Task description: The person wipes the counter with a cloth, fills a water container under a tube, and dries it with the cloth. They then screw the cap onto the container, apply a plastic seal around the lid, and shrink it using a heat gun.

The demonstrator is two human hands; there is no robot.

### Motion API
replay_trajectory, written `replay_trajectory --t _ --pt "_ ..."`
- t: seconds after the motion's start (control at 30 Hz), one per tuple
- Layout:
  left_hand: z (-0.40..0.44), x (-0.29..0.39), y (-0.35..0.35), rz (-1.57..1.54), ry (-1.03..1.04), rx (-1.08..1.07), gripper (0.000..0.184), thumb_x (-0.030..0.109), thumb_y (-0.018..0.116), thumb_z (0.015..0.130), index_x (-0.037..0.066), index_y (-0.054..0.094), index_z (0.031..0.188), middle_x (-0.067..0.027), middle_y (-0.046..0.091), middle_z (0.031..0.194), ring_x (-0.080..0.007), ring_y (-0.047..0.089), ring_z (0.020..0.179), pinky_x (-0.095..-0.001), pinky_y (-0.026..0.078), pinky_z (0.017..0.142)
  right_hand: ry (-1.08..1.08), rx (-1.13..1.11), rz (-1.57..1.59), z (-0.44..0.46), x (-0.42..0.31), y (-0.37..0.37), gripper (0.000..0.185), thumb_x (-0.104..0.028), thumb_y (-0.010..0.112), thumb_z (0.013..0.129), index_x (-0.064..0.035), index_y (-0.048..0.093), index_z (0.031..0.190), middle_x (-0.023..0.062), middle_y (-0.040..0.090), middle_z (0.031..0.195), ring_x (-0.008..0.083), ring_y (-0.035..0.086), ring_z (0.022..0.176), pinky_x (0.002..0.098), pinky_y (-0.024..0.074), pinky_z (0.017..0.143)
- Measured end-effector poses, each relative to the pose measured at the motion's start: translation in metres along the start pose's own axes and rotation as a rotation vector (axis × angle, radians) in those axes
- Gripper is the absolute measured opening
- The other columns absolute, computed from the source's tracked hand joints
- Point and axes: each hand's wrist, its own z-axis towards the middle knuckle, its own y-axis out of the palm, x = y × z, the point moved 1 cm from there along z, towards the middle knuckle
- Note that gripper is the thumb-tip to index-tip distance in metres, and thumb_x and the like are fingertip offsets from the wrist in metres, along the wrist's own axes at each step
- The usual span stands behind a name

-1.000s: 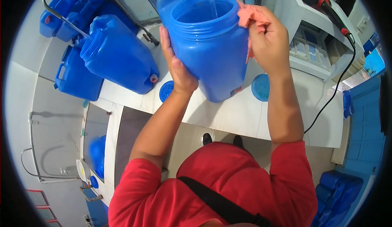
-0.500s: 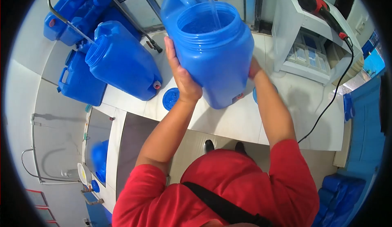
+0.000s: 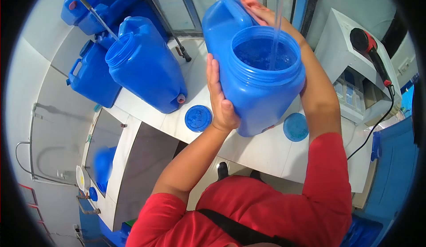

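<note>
A large blue container (image 3: 259, 98) stands on the white counter (image 3: 262, 156), its wide mouth open. A clear stream of water (image 3: 277, 25) runs down into it. The palm of my left hand (image 3: 222, 100) lies against the container's left side, fingers extended. My right hand (image 3: 255, 8) reaches round behind the mouth, near the container's handle, with something pinkish at its fingers; what it holds is too unclear to tell. A dark blue lid (image 3: 198, 118) lies on the left of the container and a lighter blue lid (image 3: 295, 127) on the right.
Another open blue container (image 3: 148, 67) with a thin pipe at its mouth stands on the left, before more blue containers (image 3: 91, 76). A metal pipe with a tap (image 3: 183, 54) rises behind. A white cabinet (image 3: 341, 47) at the right bears a red-and-black corded tool (image 3: 366, 43).
My right hand has moved from the container's right side to behind its mouth. The pink cloth seen earlier at the rim is no longer clearly visible. The view has shifted.
</note>
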Motion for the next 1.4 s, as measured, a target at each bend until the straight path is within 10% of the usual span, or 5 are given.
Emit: replay_trajectory --t 0.43,0.5,0.63,1.1,1.4 --pt "-0.004 0.006 0.004 -0.010 -0.010 -0.030 0.109 0.077 0.040 0.094 0.002 -0.003 0.161 -0.0211 0.020 0.164 -0.0301 0.031 0.147 -0.0443 0.026 0.121 -0.213 0.236 -0.393 -0.099 0.131 -0.074 0.057 -0.047 0.043 0.107 -0.0042 0.048 0.144 0.0128 0.060 0.134 0.0230 0.059 0.121 0.0374 0.0483 0.105" --pt "-0.004 0.007 0.006 -0.025 -0.033 -0.007 0.109 0.076 0.041 0.094 0.003 -0.003 0.161 -0.0209 0.021 0.163 -0.0298 0.032 0.146 -0.0440 0.027 0.120 0.345 0.484 0.212 -0.159 0.133 -0.057 0.059 -0.047 0.040 0.108 -0.0026 0.044 0.147 0.0143 0.059 0.136 0.0239 0.057 0.125 0.0373 0.0468 0.108" --pt "-0.005 0.003 0.012 -0.115 -0.056 -0.011 0.107 0.075 0.041 0.094 0.003 -0.002 0.161 -0.0207 0.021 0.163 -0.0299 0.032 0.147 -0.0439 0.025 0.121 -0.034 0.507 0.364 -0.220 0.144 -0.015 0.057 -0.043 0.039 0.109 -0.0012 0.041 0.147 0.0177 0.056 0.139 0.0222 0.057 0.124 0.0412 0.0474 0.106" --pt "-0.058 0.085 -0.046 0.075 0.218 0.283 0.074 0.052 0.039 0.104 0.003 0.019 0.157 -0.0206 0.028 0.162 -0.0329 0.032 0.148 -0.0478 0.023 0.121 -0.578 -0.144 -1.488 -0.209 0.049 0.141 0.085 -0.072 0.026 0.099 -0.0101 0.040 0.155 0.0268 0.029 0.161 0.0406 0.010 0.155 0.0639 -0.0035 0.119" --pt "-0.016 0.019 0.003 -0.022 -0.561 0.045 0.086 0.064 0.028 0.104 -0.002 0.013 0.157 -0.0190 0.033 0.151 -0.0310 0.033 0.141 -0.0441 0.026 0.117 -1.076 0.472 -0.729 -0.213 0.024 0.057 0.036 -0.021 0.047 0.104 -0.0003 0.053 0.133 0.0238 0.059 0.127 0.0304 0.066 0.102 0.0433 0.0512 0.094"
